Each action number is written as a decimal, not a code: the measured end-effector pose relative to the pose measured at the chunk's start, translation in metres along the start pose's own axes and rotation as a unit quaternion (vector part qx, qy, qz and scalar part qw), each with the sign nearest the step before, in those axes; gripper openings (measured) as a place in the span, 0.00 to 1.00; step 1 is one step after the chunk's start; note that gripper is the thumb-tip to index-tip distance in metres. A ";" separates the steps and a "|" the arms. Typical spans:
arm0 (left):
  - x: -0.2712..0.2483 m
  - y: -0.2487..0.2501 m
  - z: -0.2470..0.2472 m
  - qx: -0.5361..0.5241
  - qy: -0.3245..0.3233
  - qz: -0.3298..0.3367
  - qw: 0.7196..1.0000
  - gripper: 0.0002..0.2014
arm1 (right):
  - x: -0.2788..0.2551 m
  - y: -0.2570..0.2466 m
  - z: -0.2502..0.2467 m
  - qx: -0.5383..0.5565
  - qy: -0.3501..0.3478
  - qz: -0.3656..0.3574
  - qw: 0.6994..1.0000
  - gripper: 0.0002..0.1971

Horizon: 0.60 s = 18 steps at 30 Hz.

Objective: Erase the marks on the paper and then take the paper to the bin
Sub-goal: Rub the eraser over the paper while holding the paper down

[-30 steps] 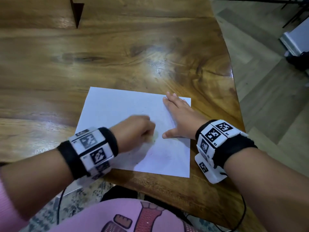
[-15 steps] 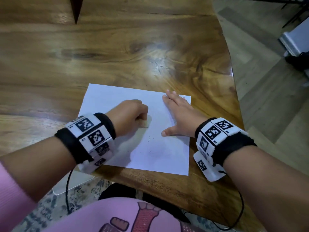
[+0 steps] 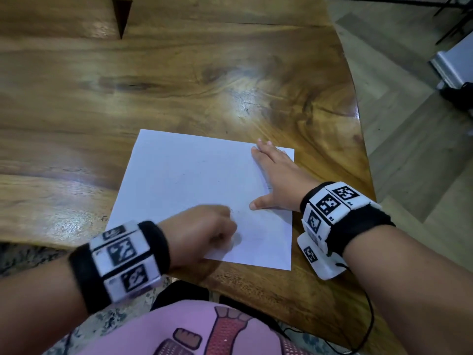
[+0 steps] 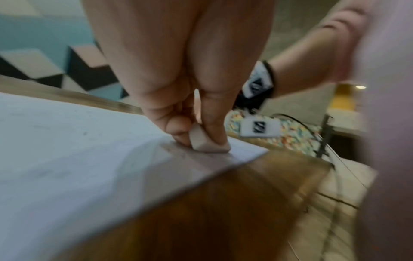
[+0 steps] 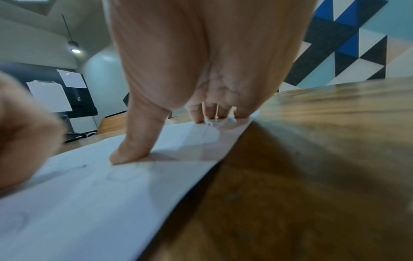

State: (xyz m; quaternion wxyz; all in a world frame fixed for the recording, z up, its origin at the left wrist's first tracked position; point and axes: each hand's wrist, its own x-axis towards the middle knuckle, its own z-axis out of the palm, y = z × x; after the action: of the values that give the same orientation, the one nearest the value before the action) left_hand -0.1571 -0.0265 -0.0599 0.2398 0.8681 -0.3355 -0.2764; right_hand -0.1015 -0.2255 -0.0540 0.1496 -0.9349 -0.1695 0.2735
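Note:
A white sheet of paper [image 3: 194, 180] lies flat on the wooden table [image 3: 179, 80] near its front edge, with faint pencil marks [image 3: 236, 211] near my thumb. My left hand [image 3: 204, 231] is curled over the paper's near part and pinches a pale eraser [image 4: 209, 143], pressing it on the sheet [image 4: 67, 159]. In the head view the eraser is hidden under the fist. My right hand [image 3: 273, 180] lies flat with straight fingers on the paper's right side [image 5: 111, 185], thumb [image 5: 132, 150] spread and pressing down.
The table's curved right edge [image 3: 358, 139] drops to a pale wood floor [image 3: 414, 139]. A cable [image 3: 368, 319] hangs from my right wrist band over the front edge. A patterned rug [image 4: 290, 139] lies below. No bin is in view.
My left hand with the eraser slid back toward me, from the sheet's middle to its near part, after going away half a second earlier. The right hand has stayed flat on the paper.

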 end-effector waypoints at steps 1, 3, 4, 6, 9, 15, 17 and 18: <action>-0.007 -0.001 0.003 -0.008 -0.021 -0.004 1.000 0.07 | -0.001 0.000 0.000 0.001 -0.001 0.000 1.000 0.57; -0.003 -0.001 0.001 -0.007 -0.023 -0.007 1.000 0.07 | -0.001 -0.001 0.000 0.001 0.001 -0.001 1.000 0.57; 0.005 0.001 -0.003 0.003 -0.001 -0.001 1.000 0.06 | 0.000 -0.001 0.000 0.001 0.001 -0.001 1.000 0.57; 0.026 0.005 -0.011 0.014 0.039 -0.013 0.999 0.04 | 0.000 0.000 0.001 0.002 -0.002 -0.001 1.000 0.57; 0.035 0.005 -0.010 0.019 0.044 -0.023 0.999 0.04 | 0.001 0.000 0.001 0.000 -0.003 -0.002 1.000 0.57; 0.004 -0.001 0.001 0.013 -0.031 0.014 0.999 0.04 | -0.002 0.001 0.000 0.003 -0.006 -0.002 1.000 0.57; 0.024 0.003 -0.006 0.021 0.016 0.015 1.000 0.03 | 0.000 0.001 0.000 -0.002 -0.007 -0.003 1.000 0.57; 0.033 0.005 -0.009 0.022 0.040 0.005 0.999 0.03 | 0.001 0.001 0.001 -0.004 -0.007 -0.003 1.000 0.57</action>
State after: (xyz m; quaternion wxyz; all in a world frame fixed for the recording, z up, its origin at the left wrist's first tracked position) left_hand -0.1332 -0.0512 -0.0611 0.2351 0.8819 -0.3358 -0.2331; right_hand -0.1012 -0.2261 -0.0555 0.1458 -0.9331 -0.1745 0.2787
